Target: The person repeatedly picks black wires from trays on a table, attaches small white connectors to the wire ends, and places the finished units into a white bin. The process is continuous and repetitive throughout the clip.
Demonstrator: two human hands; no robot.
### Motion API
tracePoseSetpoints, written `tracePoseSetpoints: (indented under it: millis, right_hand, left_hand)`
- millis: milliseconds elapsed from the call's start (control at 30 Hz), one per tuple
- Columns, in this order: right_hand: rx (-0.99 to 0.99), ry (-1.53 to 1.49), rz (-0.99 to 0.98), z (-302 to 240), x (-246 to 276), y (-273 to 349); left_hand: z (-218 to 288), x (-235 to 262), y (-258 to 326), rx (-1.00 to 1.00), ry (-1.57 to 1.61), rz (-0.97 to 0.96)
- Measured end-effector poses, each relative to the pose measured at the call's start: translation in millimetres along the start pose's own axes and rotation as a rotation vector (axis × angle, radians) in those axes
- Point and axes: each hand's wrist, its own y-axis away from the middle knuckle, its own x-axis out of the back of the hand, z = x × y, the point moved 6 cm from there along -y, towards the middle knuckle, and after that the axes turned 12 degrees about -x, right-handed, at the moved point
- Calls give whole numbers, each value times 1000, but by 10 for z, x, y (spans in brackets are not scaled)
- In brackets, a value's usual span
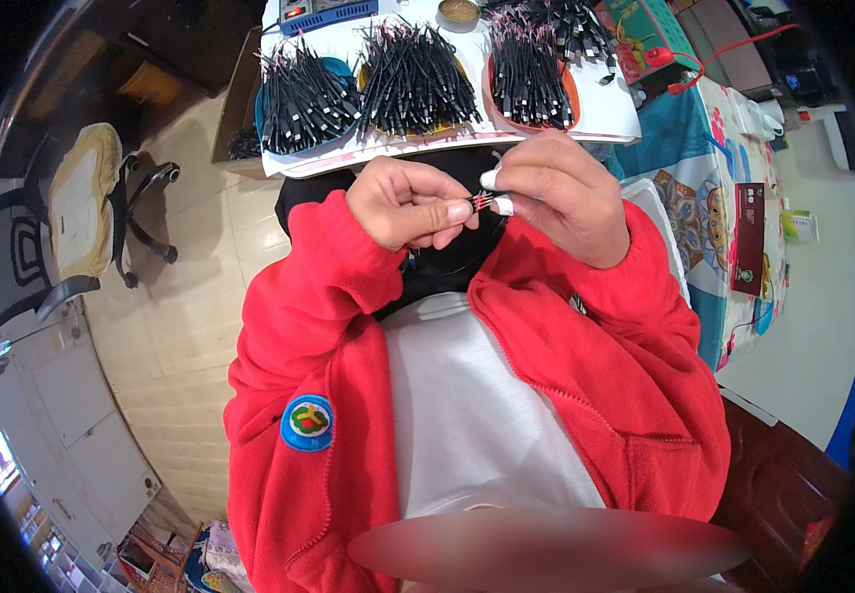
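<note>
Two hands meet over one short wire piece (479, 202), which shows thin red and dark strands and sits in the gap between them, just in front of the person's chest and below the near edge of the surface (605, 119). The left hand (403, 203) closes its thumb and forefinger on the left end of the wire piece; its other fingers are curled into the palm. The right hand (561, 193) pinches the right end between thumb and forefinger, whose fingertips (502, 206) carry pale coverings. Only a short length of the wire piece shows between the two pinches; the rest is hidden by the fingers.

Both forearms wear red sleeves (299, 296) of an open jacket over a white top.

Beyond the hands, the surface carries three heaps of black cable pieces: a left heap (304, 99), a middle heap (415, 79) and a right heap (529, 74) in an orange-rimmed tray. A small round tin (459, 14) stands behind the middle heap. An office chair (81, 212) stands on the tiled floor, well apart to the left.
</note>
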Motion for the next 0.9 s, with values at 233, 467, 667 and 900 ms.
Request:
tracePoseSetpoints:
  millis: [233, 467, 667, 900]
  right_hand:
    - [41, 22, -13, -49, -13, 17]
    - [-350, -197, 7, 219, -155, 157]
    - [-920, -858, -125, 471, -414, 396]
    - [-81, 124, 124, -38, -76, 135]
  left_hand:
    - [-8, -29, -39, -24, -7, -44]
    - [346, -285, 85, -874, -1046, 131]
    - [269, -326, 102, -808, -1261, 141]
    - [159, -129, 65, -471, -739, 231]
